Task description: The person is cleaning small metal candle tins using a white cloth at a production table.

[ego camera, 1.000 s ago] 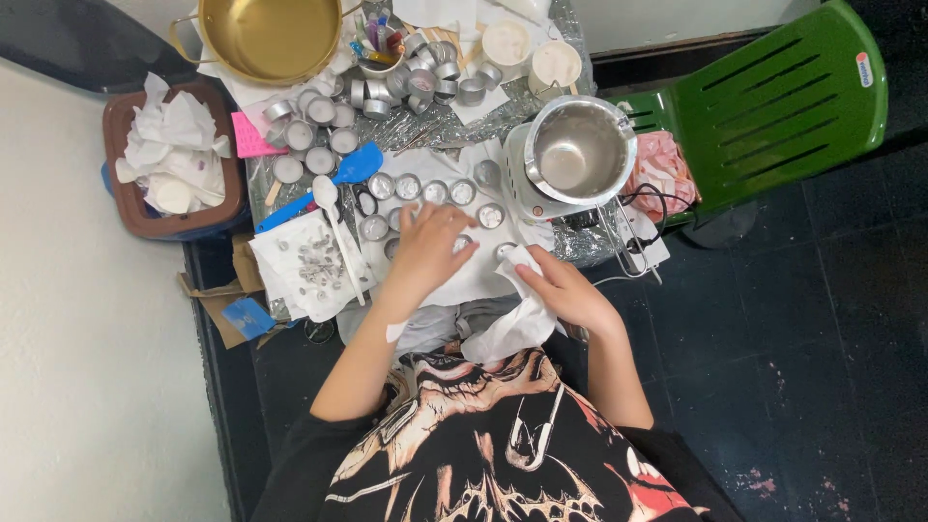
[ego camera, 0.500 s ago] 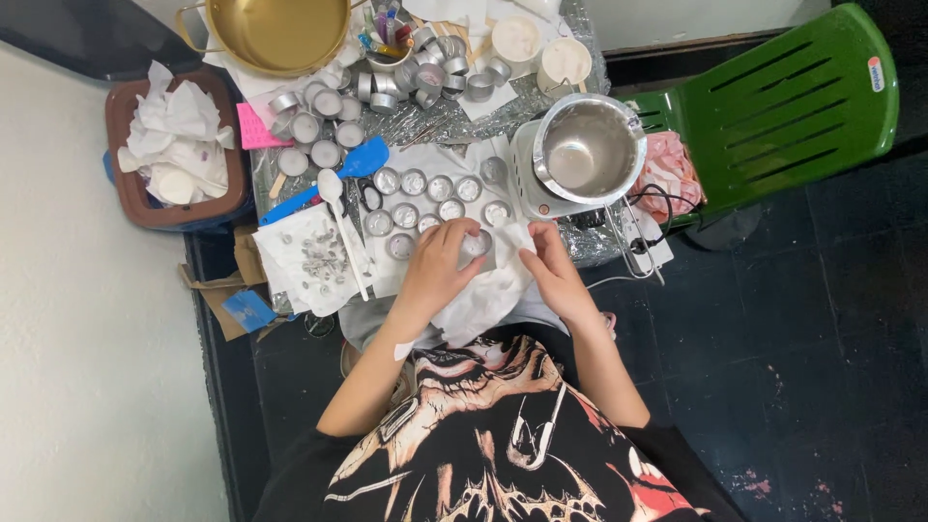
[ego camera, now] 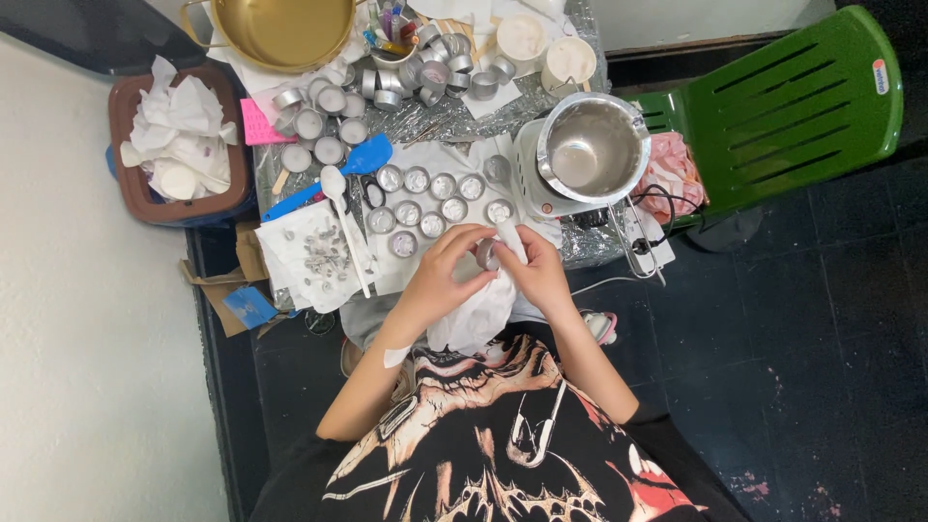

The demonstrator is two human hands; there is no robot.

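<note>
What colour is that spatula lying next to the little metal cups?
The spatula is bright blue, seen clearly in the head view.

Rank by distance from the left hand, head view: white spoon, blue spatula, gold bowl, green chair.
From the left hand:
1. White spoon, just beyond and left of it on the table.
2. Blue spatula, farther up the table, left.
3. Gold bowl, at the table's far left corner.
4. Green chair, off to the right beyond the table.

green chair (ego camera: 773, 106) | small oval sticker (ego camera: 879, 76), white with red and blue, back's top corner
</note>
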